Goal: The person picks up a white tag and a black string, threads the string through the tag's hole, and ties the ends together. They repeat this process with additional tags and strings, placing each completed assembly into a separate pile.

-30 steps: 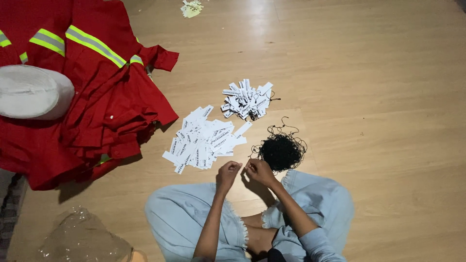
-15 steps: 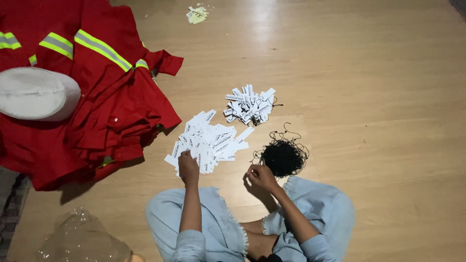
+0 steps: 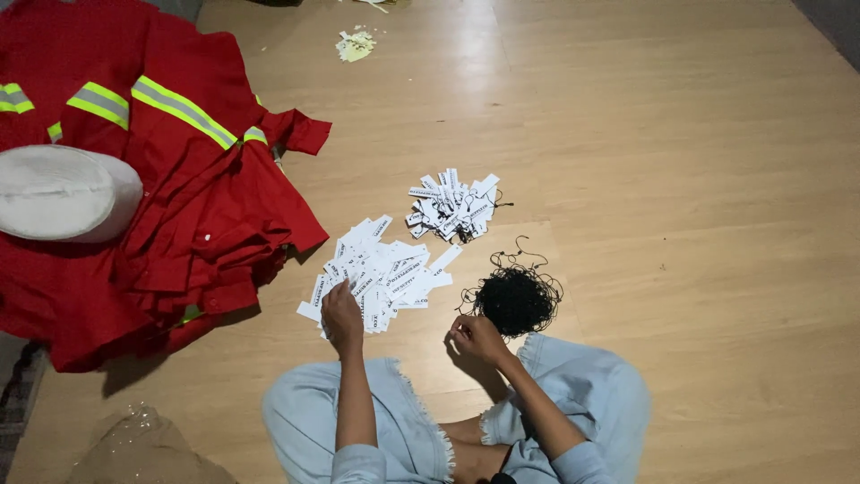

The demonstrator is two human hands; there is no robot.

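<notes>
- Right now the left hand [image 3: 342, 315] rests on the near edge of the spread pile of white paper tags [image 3: 381, 272], fingers curled down onto the strips; whether a tag is pinched between them or only touched cannot be told from this height.
- Those tags fan outward from the hand, up and to the right across the wooden floor [image 3: 681, 179], with most long axes slanting the same way, so the bulk of the pile lies just beyond the fingertips.
- Meanwhile the right hand [image 3: 477, 339] is loosely closed just at the lower left edge of the tangle of black strings [image 3: 515, 298]; its fingers look drawn together, perhaps on a thin strand, though no strand shows clearly.
- Each hand is thus nearer its own heap: the left to the tags, the right to the strings, and the two heaps lie side by side, a little apart.
- Farther off, a second, smaller heap of tags [image 3: 451, 207] sits beyond both hands.
- To the left lies a stack of red work jackets with reflective stripes [image 3: 179, 197], with a white cap [image 3: 63, 193] on top.
</notes>
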